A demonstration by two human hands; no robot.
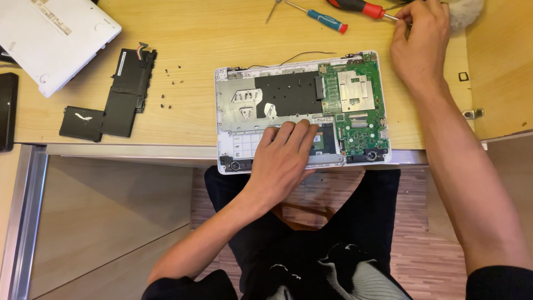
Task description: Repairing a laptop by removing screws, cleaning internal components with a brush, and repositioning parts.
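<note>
An opened white laptop base [223,105] lies on the wooden desk with its green circuit board [361,105] exposed on the right and a black sheet in the middle. My left hand [282,158] rests flat on its front edge, fingers spread over the bottom part. My right hand [420,41] is at the desk's far right, fingers pinched around the metal tip of a red-handled screwdriver [358,7]. A blue-handled screwdriver [326,19] lies just left of it.
A black L-shaped battery [119,94] lies left of the laptop, with several tiny screws [169,86] scattered beside it. A white laptop cover [50,36] sits at the far left corner, and a black device [6,111] at the left edge. My legs are under the desk.
</note>
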